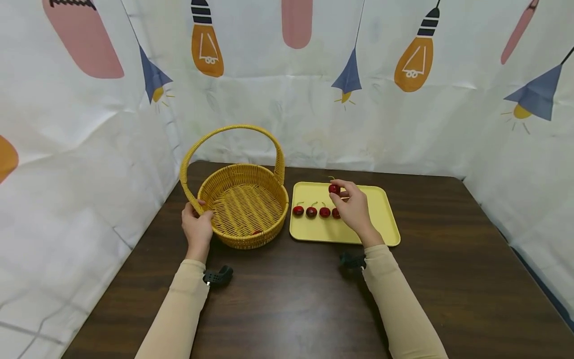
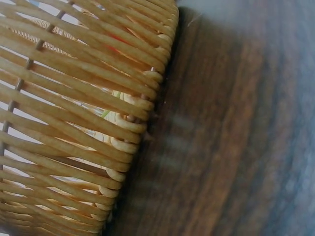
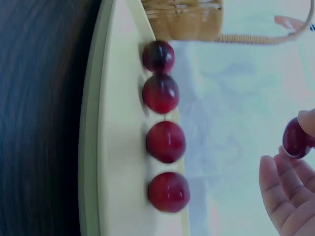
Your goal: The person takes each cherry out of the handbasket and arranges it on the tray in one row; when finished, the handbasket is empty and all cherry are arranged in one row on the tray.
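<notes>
1. The left arm, in a beige sleeve (image 1: 175, 309), reaches forward over the worktop (image 1: 287, 304), and the left hand (image 1: 197, 229) grips the yellow wicker basket (image 1: 244, 207) at the left foot of its arched handle (image 1: 280, 162), fingers and thumb closed around that spot
2. The right arm reaches forward and slants inward, its wrist above the near edge of the yellow tray (image 1: 381, 219); the right hand (image 1: 354, 212) pinches a single dark red cherry (image 1: 334, 189) between thumb and forefinger, the other fingers loosely bent
3. That cherry is up off the tray, over its far part, with its stem pointing upward (the right wrist view shows the fruit and part of the hand at the edge)
4. A dark strap sits at each wrist, on the inner side of the arm
5. On the tray, four more cherries (image 1: 311, 212) lie in a row toward the left; in the head view the rightmost is partly covered by the right hand, while the right wrist view shows all four
6. The basket stands upright just left of the tray, both on the dark wood-grain worktop; inside, close to the near wall, a red object (image 1: 257, 232) shows, mostly hidden by the rim, and the left wrist view catches red and a bit of green through the weave
</notes>
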The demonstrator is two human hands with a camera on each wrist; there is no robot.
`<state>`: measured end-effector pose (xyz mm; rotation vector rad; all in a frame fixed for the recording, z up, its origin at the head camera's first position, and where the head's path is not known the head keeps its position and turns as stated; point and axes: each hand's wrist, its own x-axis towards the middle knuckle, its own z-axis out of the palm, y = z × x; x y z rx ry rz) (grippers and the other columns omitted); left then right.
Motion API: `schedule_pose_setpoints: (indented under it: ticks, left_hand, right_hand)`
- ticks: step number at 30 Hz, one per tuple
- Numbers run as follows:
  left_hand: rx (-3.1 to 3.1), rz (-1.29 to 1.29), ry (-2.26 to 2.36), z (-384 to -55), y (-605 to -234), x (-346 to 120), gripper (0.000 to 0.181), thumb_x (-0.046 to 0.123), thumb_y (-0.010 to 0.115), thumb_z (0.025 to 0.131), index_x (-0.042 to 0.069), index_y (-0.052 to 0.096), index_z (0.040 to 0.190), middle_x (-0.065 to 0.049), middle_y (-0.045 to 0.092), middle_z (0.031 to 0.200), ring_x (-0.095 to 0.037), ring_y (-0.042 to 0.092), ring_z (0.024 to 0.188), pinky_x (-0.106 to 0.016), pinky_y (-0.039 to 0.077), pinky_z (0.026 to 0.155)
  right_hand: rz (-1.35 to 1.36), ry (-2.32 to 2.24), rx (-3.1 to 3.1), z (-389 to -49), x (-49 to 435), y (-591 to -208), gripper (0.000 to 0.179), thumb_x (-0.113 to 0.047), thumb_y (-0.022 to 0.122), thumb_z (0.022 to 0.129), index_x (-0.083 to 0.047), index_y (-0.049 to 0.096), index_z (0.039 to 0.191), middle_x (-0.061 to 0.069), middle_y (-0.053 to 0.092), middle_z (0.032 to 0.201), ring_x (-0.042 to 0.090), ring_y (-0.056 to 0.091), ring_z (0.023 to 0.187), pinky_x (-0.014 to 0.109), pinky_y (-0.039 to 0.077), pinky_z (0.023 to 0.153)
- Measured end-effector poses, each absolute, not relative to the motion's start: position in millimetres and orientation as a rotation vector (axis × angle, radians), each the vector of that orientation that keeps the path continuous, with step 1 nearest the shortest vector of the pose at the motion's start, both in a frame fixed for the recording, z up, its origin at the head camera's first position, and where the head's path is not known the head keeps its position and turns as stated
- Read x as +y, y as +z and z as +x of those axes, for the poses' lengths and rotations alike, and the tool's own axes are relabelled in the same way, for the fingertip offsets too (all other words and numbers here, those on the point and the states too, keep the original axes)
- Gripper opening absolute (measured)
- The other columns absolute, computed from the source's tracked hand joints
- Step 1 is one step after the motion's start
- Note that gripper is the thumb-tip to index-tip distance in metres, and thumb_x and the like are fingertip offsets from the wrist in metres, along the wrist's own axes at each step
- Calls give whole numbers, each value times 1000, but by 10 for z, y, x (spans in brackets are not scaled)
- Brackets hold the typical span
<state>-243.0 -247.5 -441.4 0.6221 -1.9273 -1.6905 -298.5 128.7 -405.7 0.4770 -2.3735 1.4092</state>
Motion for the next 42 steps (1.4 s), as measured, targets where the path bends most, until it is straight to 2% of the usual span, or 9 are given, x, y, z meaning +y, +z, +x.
schedule_pose_setpoints:
  ticks: [10,15,19,24,34,42]
  left_hand:
    - [-1939,632,-1660,-2443,-4402,-2478,29,0,55,86,5,54,115,4,41,107,-16,44,92,-28,40,72]
    - [-1934,612,-1682,-2433,-4396,-2464,30,-1,54,86,3,53,116,-2,43,112,-17,45,91,-28,40,71]
    - [-1933,586,-1701,-2422,-4393,-2461,29,-1,53,87,3,52,116,-4,43,113,-18,45,89,-31,40,70]
    - [-1940,589,-1705,-2411,-4393,-2465,31,0,52,87,3,52,117,-1,41,110,-19,43,86,-32,38,69]
    - [-1941,592,-1703,-2410,-4398,-2468,30,0,52,87,3,52,117,-2,41,111,-19,43,88,-33,37,71]
    - [-1944,600,-1696,-2426,-4412,-2473,30,0,51,87,4,52,116,1,41,109,-19,43,88,-33,37,71]
  right_hand:
    - [340,1385,-2506,-3102,1582,-4181,38,-18,64,94,-10,61,131,13,61,121,32,63,97,45,53,77]
    - [284,1386,-2611,-3131,1720,-4227,43,-22,64,95,-10,57,135,15,61,123,33,63,100,46,52,79]
    - [269,1386,-2679,-3139,1824,-4242,42,-19,64,95,-8,57,135,17,61,125,35,62,101,47,52,79]
    - [252,1374,-2744,-3157,1903,-4288,41,-15,65,94,-6,58,133,18,61,126,36,62,103,46,51,81]
    - [259,1355,-2847,-3209,1931,-4446,36,-13,66,92,-7,62,127,17,64,121,35,63,106,45,51,84]
    - [206,1347,-2874,-3206,1915,-4467,35,-13,67,91,-5,62,125,16,62,123,36,61,108,46,49,88]
